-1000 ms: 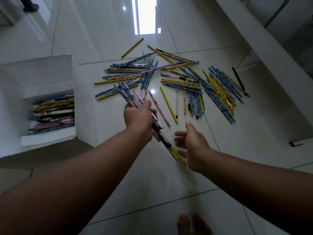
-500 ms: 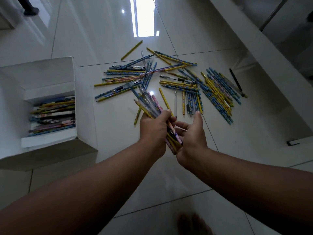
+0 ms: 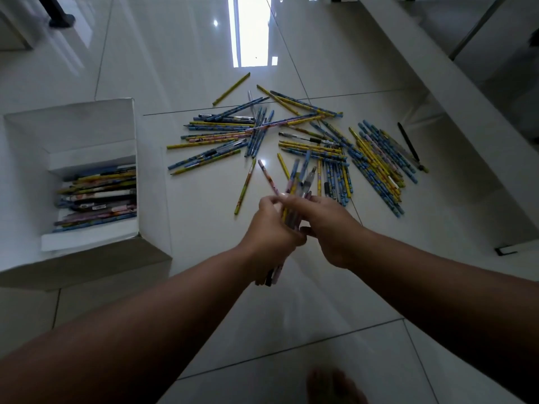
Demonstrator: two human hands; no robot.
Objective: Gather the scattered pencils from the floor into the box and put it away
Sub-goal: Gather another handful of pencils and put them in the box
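Both hands meet over the floor around one bundle of pencils (image 3: 294,185). My left hand (image 3: 269,228) grips the bundle near its middle, with the lower ends poking out below the wrist. My right hand (image 3: 326,225) curls round the same bundle from the right. Beyond them, many yellow, blue and pink pencils (image 3: 320,141) lie scattered on the white tiles. One yellow pencil (image 3: 245,186) lies alone just left of the hands. The white box (image 3: 87,123) stands open at the left, with several pencils (image 3: 99,196) stacked inside.
A white ledge (image 3: 455,91) runs diagonally along the right, with a dark pen (image 3: 408,144) lying near its foot. A small dark object (image 3: 506,251) lies at the far right. A bare foot (image 3: 335,386) shows at the bottom edge.
My right hand has come in from open and apart to grip the bundle with my left hand. The bundle has swung from slanting left to nearly upright.
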